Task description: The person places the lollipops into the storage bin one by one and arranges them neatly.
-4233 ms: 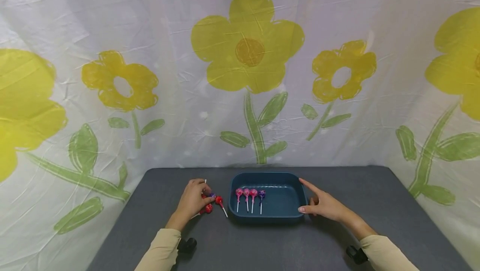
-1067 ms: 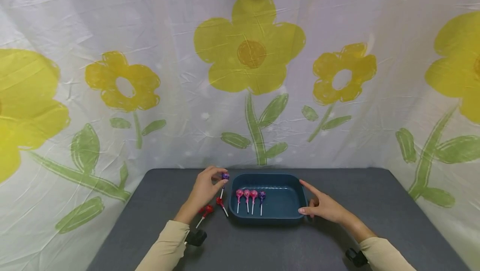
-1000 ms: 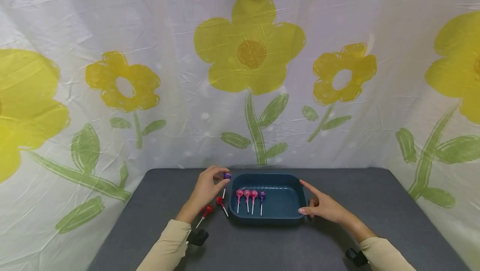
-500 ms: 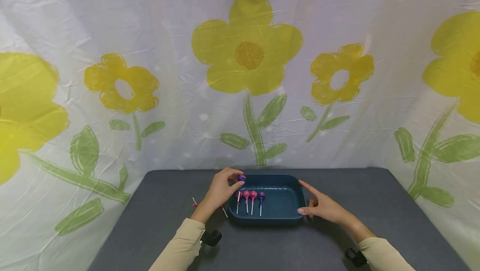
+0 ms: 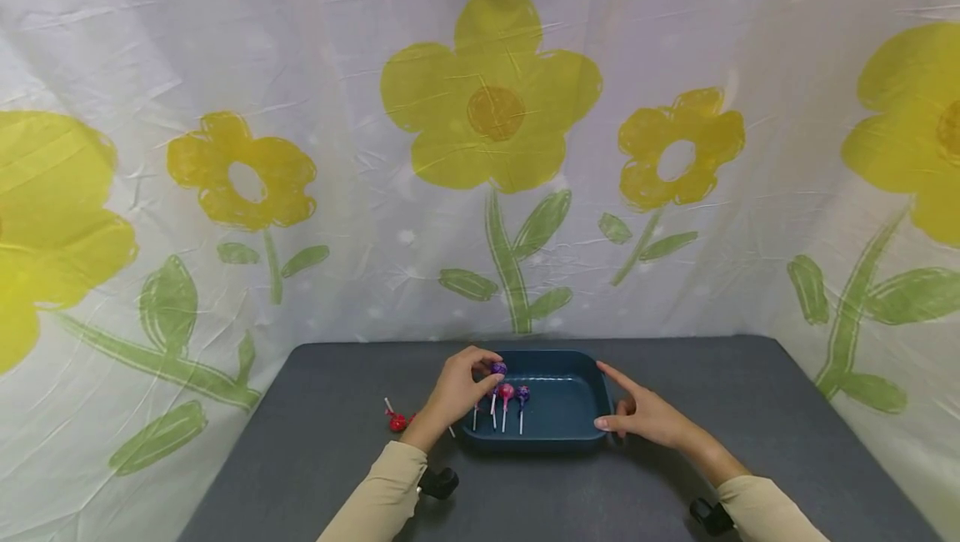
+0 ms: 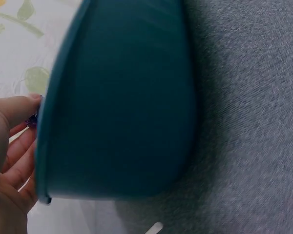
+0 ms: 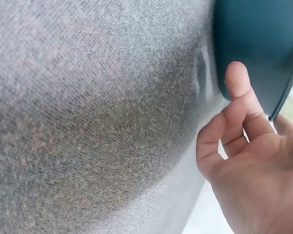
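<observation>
The fingers of the left hand (image 5: 456, 383) are pinched on the head of a purple lollipop (image 5: 498, 368), near the centre of the head view; its stick points downward, over the left half of a dark teal tray (image 5: 568, 398); whether it touches the lollipops below cannot be told. The fingers of the right hand (image 5: 648, 417) are spread apart at the tray's right end, right of centre; the index finger reaches the far corner, the thumb the near one. Inside the tray, pink lollipops (image 5: 507, 392), partly hidden by the left hand, lie in a row beside a second purple lollipop (image 5: 523, 393); red lollipops (image 5: 397, 423) lie left of the tray on the grey surface (image 5: 540, 496); a flower-patterned cloth (image 5: 352, 183) fills the upper frame.
</observation>
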{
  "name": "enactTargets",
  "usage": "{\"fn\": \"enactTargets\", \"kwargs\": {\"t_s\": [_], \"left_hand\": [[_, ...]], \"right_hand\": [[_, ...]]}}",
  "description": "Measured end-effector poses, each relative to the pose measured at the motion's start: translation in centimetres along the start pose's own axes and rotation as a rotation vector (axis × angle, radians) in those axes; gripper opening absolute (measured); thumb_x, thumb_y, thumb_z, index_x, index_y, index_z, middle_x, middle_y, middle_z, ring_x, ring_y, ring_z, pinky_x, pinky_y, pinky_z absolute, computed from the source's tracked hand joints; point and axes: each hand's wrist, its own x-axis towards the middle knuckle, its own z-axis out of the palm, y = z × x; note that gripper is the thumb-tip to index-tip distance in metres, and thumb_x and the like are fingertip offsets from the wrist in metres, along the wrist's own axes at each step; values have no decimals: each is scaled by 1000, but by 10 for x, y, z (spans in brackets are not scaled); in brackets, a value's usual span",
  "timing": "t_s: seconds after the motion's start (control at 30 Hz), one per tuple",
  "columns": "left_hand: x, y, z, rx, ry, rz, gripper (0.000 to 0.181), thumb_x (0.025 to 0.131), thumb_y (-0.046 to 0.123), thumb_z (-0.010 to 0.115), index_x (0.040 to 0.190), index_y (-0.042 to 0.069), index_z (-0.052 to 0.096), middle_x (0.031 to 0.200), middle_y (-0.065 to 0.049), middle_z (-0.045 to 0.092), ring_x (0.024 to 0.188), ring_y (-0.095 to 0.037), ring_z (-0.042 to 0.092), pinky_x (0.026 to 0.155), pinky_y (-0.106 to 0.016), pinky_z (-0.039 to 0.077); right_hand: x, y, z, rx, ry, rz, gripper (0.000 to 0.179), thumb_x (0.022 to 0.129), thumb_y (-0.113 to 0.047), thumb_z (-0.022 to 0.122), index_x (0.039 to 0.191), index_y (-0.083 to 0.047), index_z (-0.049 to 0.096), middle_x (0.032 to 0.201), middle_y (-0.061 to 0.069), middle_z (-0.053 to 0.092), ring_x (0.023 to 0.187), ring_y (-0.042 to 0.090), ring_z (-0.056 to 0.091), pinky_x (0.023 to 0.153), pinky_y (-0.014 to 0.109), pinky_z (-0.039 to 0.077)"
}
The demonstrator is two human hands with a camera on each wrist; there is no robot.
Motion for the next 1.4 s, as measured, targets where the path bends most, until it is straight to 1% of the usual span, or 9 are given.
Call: {"fn": "enactTargets", "kwargs": {"t_s": [0.13, 0.23, 0.33, 0.5, 0.67, 0.9, 1.0, 1.17, 1.4], "left_hand": [[-1, 1, 5, -10, -15, -4, 21, 90, 19, 74, 110, 12, 72, 100, -3, 69, 88, -17, 69, 80, -37, 59], [-2, 2, 10, -5, -29, -24, 22, 90, 20, 74, 110, 13, 72, 102, -2, 69, 89, -16, 69, 81, -38, 59], [-1, 3, 14, 10, -46, -32, 22, 90, 22, 73, 111, 14, 72, 103, -1, 69, 90, -16, 68, 81, -37, 58], [1, 6, 18, 62, -57, -32, 22, 91, 25, 73, 111, 17, 72, 102, 1, 69, 92, -14, 68, 80, -30, 57], [4, 10, 20, 80, -71, -34, 22, 91, 28, 72, 111, 18, 72, 104, 2, 70, 95, -15, 68, 81, -30, 57], [8, 17, 30, 114, -106, -68, 21, 89, 28, 74, 109, 20, 73, 103, 2, 71, 94, -15, 68, 77, -28, 56], [10, 19, 37, 154, -107, -58, 20, 87, 28, 76, 106, 19, 73, 100, 2, 73, 91, -15, 68, 75, -28, 55], [14, 21, 45, 233, -97, -62, 19, 86, 30, 78, 102, 20, 74, 96, 4, 74, 90, -15, 66, 78, -31, 53], [17, 21, 54, 239, -86, -71, 19, 85, 29, 79, 100, 20, 75, 96, 4, 76, 91, -15, 62, 79, -32, 50]], "right_hand": [[0, 1, 0, 7, 0, -3, 93, 93, -30, 69, 161, -24, 7, 75, 28, 64, 62, 34, 58, 54, 29, 43], [0, 1, 1, 14, 0, -5, 92, 93, -29, 69, 161, -25, 7, 75, 29, 64, 61, 34, 57, 54, 30, 43], [0, 2, 1, 17, 2, -4, 92, 93, -29, 69, 161, -25, 7, 73, 27, 63, 61, 33, 57, 55, 32, 44], [1, 1, 0, 14, 12, 11, 93, 92, -31, 70, 161, -25, 8, 69, 25, 60, 60, 30, 57, 57, 31, 44], [0, -1, 0, -22, 22, 10, 93, 92, -32, 71, 161, -25, 9, 68, 28, 59, 55, 27, 52, 53, 27, 38], [1, -1, 0, -43, 29, 17, 92, 91, -34, 71, 160, -25, 11, 65, 25, 58, 51, 9, 45, 52, 24, 35], [1, -1, 0, -45, 26, 19, 93, 91, -34, 71, 160, -25, 11, 65, 27, 57, 50, 7, 43, 51, 24, 35], [0, -3, 1, -45, 28, 22, 93, 90, -33, 72, 160, -26, 11, 64, 26, 57, 50, 9, 44, 51, 24, 35], [0, -4, 0, -57, 37, 28, 94, 90, -34, 73, 160, -26, 12, 63, 23, 57, 50, 10, 45, 51, 24, 35]]}}
